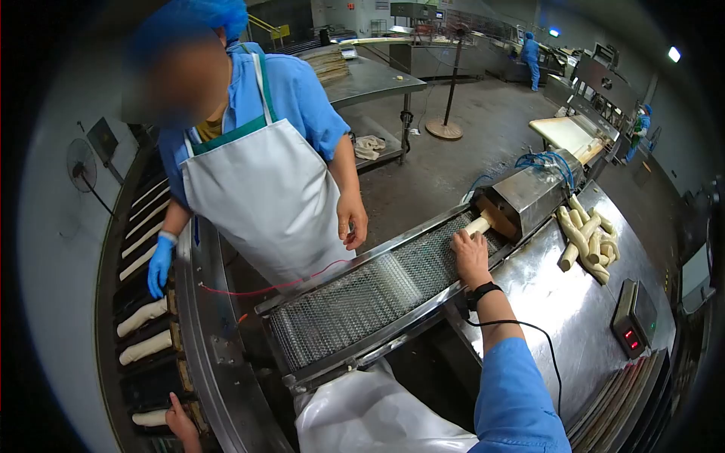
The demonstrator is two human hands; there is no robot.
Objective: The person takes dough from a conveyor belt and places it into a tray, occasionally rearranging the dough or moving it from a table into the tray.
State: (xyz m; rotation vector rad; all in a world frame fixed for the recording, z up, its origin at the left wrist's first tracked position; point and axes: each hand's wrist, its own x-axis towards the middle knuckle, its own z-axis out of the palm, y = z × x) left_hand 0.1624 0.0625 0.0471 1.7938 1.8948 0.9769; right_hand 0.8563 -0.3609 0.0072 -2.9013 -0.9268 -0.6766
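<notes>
My right hand (pixel 471 255) is closed over the near end of a pale dough roll (pixel 480 224), which lies on the wire-mesh conveyor (pixel 355 309) at the mouth of a metal machine (pixel 529 192). A dark band circles that wrist. At the lower left, my left hand (pixel 181 424) has its index finger stretched out beside the end of another dough roll (pixel 149 418) in a dark baking pan; whether it touches the dough is hard to tell. Further up that row, more dough rolls (pixel 146 347) lie in separate pans (pixel 143 389).
A co-worker in a white apron (pixel 264 196) stands across the conveyor, one blue-gloved hand (pixel 160 264) by the pans. Dough pieces (pixel 585 238) are heaped on the steel table (pixel 521 294) at right, near a scale with red digits (pixel 633 321). A black cable (pixel 540 332) hangs there.
</notes>
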